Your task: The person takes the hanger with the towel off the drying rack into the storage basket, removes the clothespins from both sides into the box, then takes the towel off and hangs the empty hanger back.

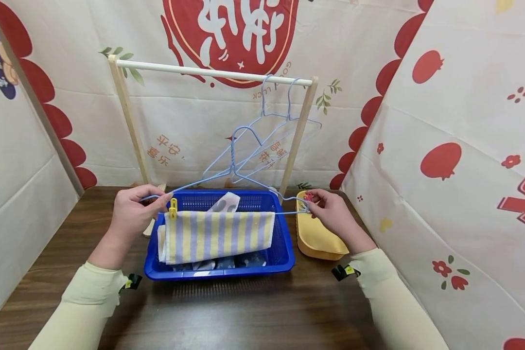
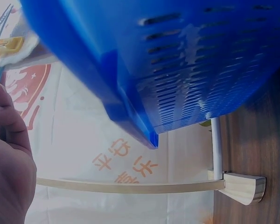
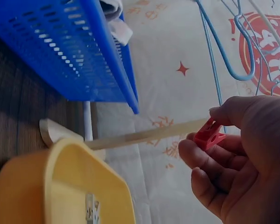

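A blue wire hanger is held up over the blue basket. My left hand grips its left end. A yellow-and-purple striped towel hangs folded over the hanger's bottom bar, with a yellow clothespin clipped at its left end. My right hand is at the hanger's right end and pinches a red clothespin between thumb and fingers. The towel stops short of that end, leaving a stretch of bar bare. Whether the right fingers also grip the wire is hard to tell.
Behind the basket stands a wooden rack with a white rail, where two more blue hangers hang near the right end. Other cloths lie in the basket. A yellow container at right holds clothespins.
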Action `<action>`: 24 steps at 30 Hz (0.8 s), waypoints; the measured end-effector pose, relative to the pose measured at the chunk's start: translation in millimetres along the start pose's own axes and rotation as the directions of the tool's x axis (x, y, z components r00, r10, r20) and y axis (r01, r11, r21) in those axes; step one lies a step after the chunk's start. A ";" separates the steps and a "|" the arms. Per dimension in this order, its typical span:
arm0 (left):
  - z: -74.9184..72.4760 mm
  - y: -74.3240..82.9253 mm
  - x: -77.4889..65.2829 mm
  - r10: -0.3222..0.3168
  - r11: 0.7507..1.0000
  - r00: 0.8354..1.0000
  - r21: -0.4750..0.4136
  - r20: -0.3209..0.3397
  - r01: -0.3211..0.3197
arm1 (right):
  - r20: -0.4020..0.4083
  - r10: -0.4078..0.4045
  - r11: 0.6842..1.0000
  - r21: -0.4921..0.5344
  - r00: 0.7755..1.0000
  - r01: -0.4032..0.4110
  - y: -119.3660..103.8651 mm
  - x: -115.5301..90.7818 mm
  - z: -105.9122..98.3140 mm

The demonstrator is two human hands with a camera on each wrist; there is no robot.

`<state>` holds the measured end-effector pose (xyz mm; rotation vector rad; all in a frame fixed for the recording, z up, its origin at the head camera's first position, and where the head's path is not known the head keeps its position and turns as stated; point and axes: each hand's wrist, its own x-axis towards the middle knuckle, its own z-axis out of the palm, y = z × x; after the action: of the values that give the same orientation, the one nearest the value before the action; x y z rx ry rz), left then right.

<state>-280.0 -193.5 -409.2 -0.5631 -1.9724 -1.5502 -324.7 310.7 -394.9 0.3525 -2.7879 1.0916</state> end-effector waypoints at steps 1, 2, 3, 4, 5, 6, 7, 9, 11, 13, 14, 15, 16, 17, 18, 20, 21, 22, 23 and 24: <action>0.1 0.5 0.0 0.000 1.000 1.000 0.000 -0.001 0.000 | 0.009 0.003 1.000 -0.023 1.000 -0.003 2.4 1.3 -0.7; 0.3 0.7 0.0 0.001 1.000 1.000 0.000 -0.002 -0.001 | 0.022 0.006 0.999 -0.048 1.000 -0.005 5.3 3.1 -1.4; 0.4 1.0 -0.1 0.001 1.000 1.000 0.000 -0.004 -0.001 | 0.038 0.006 0.997 -0.076 0.999 -0.003 8.6 5.2 -1.9; 0.8 1.1 -0.1 0.001 1.000 1.000 -0.002 -0.006 -0.001 | 0.057 0.006 0.994 -0.106 0.998 0.000 12.1 7.7 -2.3; 1.0 1.4 -0.2 0.001 1.000 1.000 -0.003 -0.007 -0.001 | 0.076 0.009 0.991 -0.136 0.997 0.002 16.2 10.6 -2.2; 1.3 1.6 -0.1 0.001 1.000 1.000 -0.005 -0.006 -0.001 | 0.097 0.009 0.987 -0.162 0.995 0.007 20.8 13.7 -2.0; 1.5 2.0 0.0 0.000 1.000 1.000 -0.006 -0.005 0.000 | 0.120 0.006 0.982 -0.189 0.993 0.017 25.7 17.1 -1.6; 2.0 2.3 0.0 0.000 1.000 1.000 -0.009 -0.003 0.000 | 0.167 -0.005 0.972 -0.229 0.986 0.043 35.3 23.5 -0.6; 2.5 2.6 0.2 0.001 1.000 1.000 -0.011 -0.004 -0.001 | 0.208 -0.016 0.964 -0.258 0.978 0.071 44.4 30.3 0.9; 2.9 2.8 0.3 0.005 1.000 1.000 -0.010 -0.008 -0.005 | 0.246 -0.033 0.952 -0.286 0.969 0.105 51.8 36.8 2.5; 3.0 2.8 0.3 0.006 1.000 1.000 -0.011 -0.010 -0.006 | 0.262 -0.040 0.947 -0.299 0.964 0.121 54.9 39.9 3.3; 3.2 2.7 0.2 0.007 1.000 1.000 -0.014 -0.010 -0.007 | 0.273 -0.040 0.941 -0.312 0.961 0.128 57.6 42.6 4.2; 3.3 2.5 0.2 0.008 1.000 1.000 -0.015 -0.010 -0.008 | 0.286 -0.040 0.933 -0.332 0.957 0.138 59.7 45.3 5.1; 3.4 2.3 0.2 0.009 1.000 1.000 -0.014 -0.010 -0.009 | 0.294 -0.041 0.924 -0.353 0.955 0.149 61.5 47.9 6.1; 3.4 2.4 0.1 0.009 1.000 1.000 -0.013 -0.009 -0.009 | 0.303 -0.038 0.916 -0.370 0.952 0.155 62.7 50.3 6.8; 3.5 3.1 0.1 0.009 1.000 1.000 -0.013 -0.010 -0.009 | 0.317 -0.027 0.905 -0.396 0.948 0.159 63.7 54.2 8.4; 3.7 3.6 0.3 0.010 1.000 1.000 -0.011 -0.010 -0.010 | 0.323 -0.022 0.900 -0.406 0.946 0.160 63.7 55.8 9.1; 3.9 4.2 0.7 0.010 1.000 1.000 -0.010 -0.011 -0.011 | 0.333 -0.024 0.895 -0.413 0.943 0.168 63.7 56.9 9.1; 4.2 4.8 1.0 0.010 1.000 1.000 -0.009 -0.011 -0.010 | 0.338 -0.023 0.893 -0.416 0.941 0.171 63.5 58.1 9.6; 4.5 5.4 1.2 0.010 1.000 1.000 -0.009 -0.010 -0.010 | 0.342 -0.025 0.890 -0.421 0.939 0.177 63.6 59.0 10.1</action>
<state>-278.3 -187.9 -405.2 -0.5669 -1.9535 -1.5534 -398.5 339.1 -431.9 0.6666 -3.1452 0.3635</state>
